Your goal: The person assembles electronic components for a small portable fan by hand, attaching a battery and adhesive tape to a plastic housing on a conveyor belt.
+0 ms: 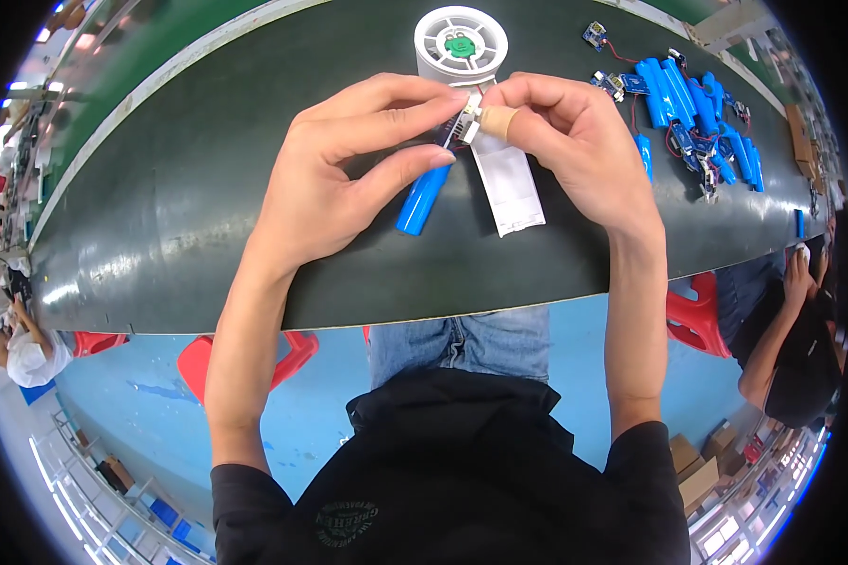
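One white connector (472, 110), between both grips (334, 174) (579, 141)

Glossy blue wrap and smooth white plastic over a sleek dark tabletop.
At the upper centre, the blue cylinder (419, 207) has a shiny plastic-looking skin, the round housing (441, 77) is smooth moulded plastic, and the white strip (513, 188) looks papery and lightly creased; the tabletop (160, 217) has a smooth sheen, the red stool (196, 367) at left is smooth plastic, and at bottom centre the shirt (499, 471) is matt black cloth above faded denim jeans (462, 344).
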Available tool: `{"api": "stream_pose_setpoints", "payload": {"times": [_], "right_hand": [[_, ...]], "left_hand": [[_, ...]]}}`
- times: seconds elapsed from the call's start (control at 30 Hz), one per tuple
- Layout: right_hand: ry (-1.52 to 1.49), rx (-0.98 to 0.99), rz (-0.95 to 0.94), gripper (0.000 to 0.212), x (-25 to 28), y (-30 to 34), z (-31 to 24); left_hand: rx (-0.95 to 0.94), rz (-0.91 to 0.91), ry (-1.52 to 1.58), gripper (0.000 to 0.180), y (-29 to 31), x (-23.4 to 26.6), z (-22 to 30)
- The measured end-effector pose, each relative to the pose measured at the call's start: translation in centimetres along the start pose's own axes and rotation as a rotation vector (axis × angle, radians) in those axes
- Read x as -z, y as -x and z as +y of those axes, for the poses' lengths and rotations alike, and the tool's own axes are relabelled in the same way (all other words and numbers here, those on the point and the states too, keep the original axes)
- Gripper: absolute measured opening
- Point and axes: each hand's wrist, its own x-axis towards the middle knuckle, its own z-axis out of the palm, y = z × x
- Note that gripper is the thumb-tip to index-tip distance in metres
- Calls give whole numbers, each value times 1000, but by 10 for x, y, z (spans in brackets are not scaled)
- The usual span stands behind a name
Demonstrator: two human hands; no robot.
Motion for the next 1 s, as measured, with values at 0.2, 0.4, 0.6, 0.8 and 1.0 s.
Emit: {"api": "stream_pose_setpoints", "payload": {"times": [0.2, 0.4, 0.6, 0.8, 1.0], "right_hand": [[-34, -40, 6, 16, -1, 1, -2], [-32, -4, -19, 14, -3, 0, 5], [307, 315, 205, 5, -12, -1, 9], [334, 466, 253, 10, -17, -4, 14], [441, 529, 273, 13, -19, -5, 16]], "left_hand": [[7, -3, 63, 36, 0, -1, 0], [-23, -55, -77, 34, 0, 2, 3], [77, -8, 53, 32, 2, 1, 2], [70, 2, 70, 30, 2, 0, 1], [90, 8, 67, 30, 3, -1, 1]]}}
